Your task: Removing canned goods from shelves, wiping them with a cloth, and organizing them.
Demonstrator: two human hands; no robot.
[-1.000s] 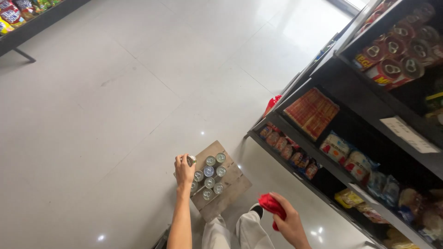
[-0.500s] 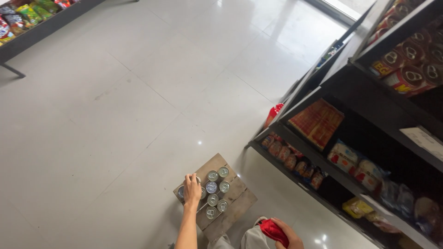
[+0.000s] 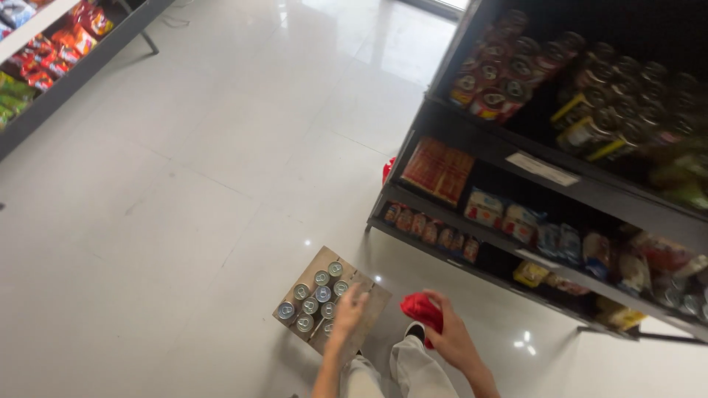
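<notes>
Cardboard tray (image 3: 369,306) of cans (image 3: 316,298) on the floor is what I'm working over, and the view has swung since a second ago: more of the shelf unit (image 3: 472,140) is in frame now, and the tray sits lower and more central under me. My left hand (image 3: 349,309) was resting on the tray's left edge back then; now it's over the right side of the tray, just past the cans, fingers spread apart and a bit blurred, so I can't tell if it's touching the cardboard or hovering. No can in it. The cans are all standing upright in the left part of the tray, silver tops up, with the right part bare.

My right hand (image 3: 450,339) has the red thing (image 3: 422,309) same as before, fingers clamped around it, just right of the tray and above my shoe. It looks like a soft red packet or cloth, can't say which.

Around the tray: shiny pale tile on the left, well apart from another shelf with snack bags (image 3: 44,59) far up-left. Right of the tray the dark shelf unit stands close, bottom shelf packed with small packets (image 3: 431,232), cans higher up. Something red (image 3: 388,169) pokes out behind its corner. My own knees crowd the near side of the tray.
</notes>
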